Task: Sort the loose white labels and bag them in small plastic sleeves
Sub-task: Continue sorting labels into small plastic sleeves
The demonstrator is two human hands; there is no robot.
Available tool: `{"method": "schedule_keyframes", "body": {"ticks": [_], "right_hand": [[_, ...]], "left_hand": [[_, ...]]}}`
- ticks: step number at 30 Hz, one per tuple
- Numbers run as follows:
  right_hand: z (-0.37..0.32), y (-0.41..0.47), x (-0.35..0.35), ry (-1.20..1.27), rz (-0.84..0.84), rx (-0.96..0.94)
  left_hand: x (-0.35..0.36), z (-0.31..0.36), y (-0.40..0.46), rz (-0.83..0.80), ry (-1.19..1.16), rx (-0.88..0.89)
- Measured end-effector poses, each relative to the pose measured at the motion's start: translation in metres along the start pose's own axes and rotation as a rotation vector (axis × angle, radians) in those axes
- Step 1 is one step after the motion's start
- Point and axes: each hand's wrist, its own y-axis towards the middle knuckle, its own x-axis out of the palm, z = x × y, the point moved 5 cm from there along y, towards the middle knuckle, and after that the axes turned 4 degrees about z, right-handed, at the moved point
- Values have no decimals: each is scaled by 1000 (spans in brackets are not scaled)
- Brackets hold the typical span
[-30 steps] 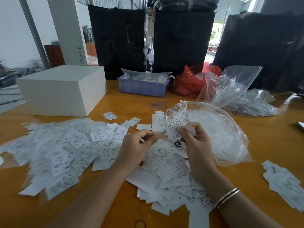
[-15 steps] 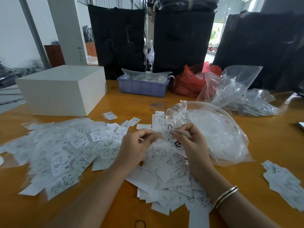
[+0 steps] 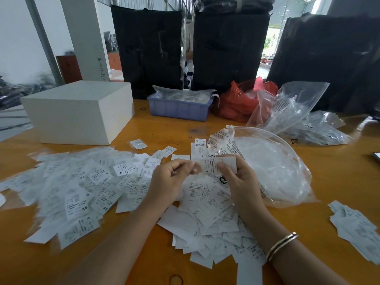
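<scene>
your right hand (image 3: 240, 177) now pinches a label (image 3: 218, 164) raised above the pile (image 3: 205, 204); left hand (image 3: 170, 179) has closed onto its edge, so bagging looks next.

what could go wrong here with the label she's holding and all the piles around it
1. The right hand pinches a label while the left hand works a thin clear sleeve; the sleeve may be hard to open.
2. If it slips, the label falls into the loose labels below and would be hard to find again.
3. The bagged pile touches the loose one, so they may mix.
</scene>
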Motion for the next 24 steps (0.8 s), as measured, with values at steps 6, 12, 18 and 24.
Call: {"method": "schedule_keyframes", "body": {"ticks": [6,12,18,24], "right_hand": [[1,1,0,-57,9,17],[0,1,7,-240,-77,-46],[3,-7,19,-456,-233,-95],[2,-7,19,-491,-256,-87]], "left_hand": [[3,0,-1,-53,-26,-18],[2,-5,1,-31,4,-33],[4,-1,-1,-58,51,25],[-1,-1,-1,25,45,6]]}}
